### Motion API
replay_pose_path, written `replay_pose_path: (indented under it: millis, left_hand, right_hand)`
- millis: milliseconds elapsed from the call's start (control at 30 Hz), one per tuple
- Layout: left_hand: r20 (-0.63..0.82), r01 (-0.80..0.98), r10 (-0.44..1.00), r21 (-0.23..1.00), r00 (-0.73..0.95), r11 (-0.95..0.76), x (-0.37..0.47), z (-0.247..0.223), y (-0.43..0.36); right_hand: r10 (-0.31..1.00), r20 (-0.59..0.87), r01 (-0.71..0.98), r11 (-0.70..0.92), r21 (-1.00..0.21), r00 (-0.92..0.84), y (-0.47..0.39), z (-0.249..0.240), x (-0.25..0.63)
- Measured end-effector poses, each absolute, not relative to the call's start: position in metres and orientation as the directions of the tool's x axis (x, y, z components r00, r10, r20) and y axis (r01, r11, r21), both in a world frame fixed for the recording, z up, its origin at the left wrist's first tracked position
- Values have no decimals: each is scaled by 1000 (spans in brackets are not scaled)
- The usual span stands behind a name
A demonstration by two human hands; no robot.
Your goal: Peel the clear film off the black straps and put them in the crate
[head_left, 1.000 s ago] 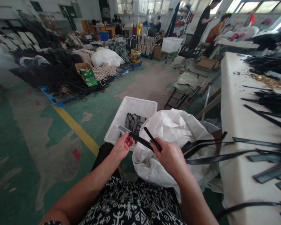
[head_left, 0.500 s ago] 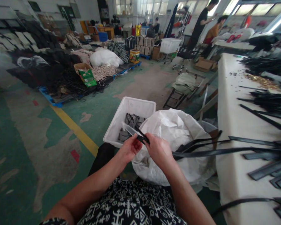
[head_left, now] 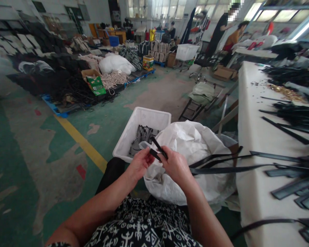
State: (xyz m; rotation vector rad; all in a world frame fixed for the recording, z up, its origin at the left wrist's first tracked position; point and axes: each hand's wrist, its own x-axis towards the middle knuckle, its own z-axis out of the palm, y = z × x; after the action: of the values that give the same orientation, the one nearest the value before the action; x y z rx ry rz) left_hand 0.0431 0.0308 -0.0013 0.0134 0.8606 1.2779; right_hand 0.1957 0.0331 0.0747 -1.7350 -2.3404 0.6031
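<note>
Black strap ends (head_left: 158, 147) stick out between my two hands, above the edge of a white sack. My right hand (head_left: 173, 163) is closed around the black strap, whose long part runs from behind the hand toward the table. My left hand (head_left: 142, 161) pinches a translucent strip (head_left: 144, 144) at its fingertips, close to the end of a black strap. Behind my hands, a white bin (head_left: 134, 127) holds a tangle of dark grey and black pieces (head_left: 143, 133).
A white sack (head_left: 193, 137) bulges beside the bin. On the right, a pale table (head_left: 252, 137) carries black straps and small gold parts (head_left: 285, 92). A folding stool (head_left: 195, 103) stands beyond the sack. Two people are at the back right.
The translucent strip has turned and sunk closer to my left fingertips. The black strap ends now spread apart and point up-left from my right hand.
</note>
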Motion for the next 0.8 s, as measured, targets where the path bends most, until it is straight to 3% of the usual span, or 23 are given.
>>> replay_pose_path:
  millis: [133,267,467,667,800]
  left_hand:
    - [-575,-815,812,515,-101,264,29,-1,40]
    - [-525,-789,851,527,-12,314,38,-1,36]
    - [-566,-787,814,560,-134,259,26,2,41]
    - [-583,-751,812,524,28,402,43,2,33]
    - [-587,-764,807,551,-70,335,36,3,39]
  right_hand:
    - [949,-78,871,246,-426,-306,29,76,204]
    - [954,-49,900,262,-347,-297,30,75,197]
    - [940,-59,868,284,-408,-335,26,77,203]
    - [944,-80,889,271,-370,-321,28,74,193]
    - [936,-76,866,284,-412,-343,29,78,202]
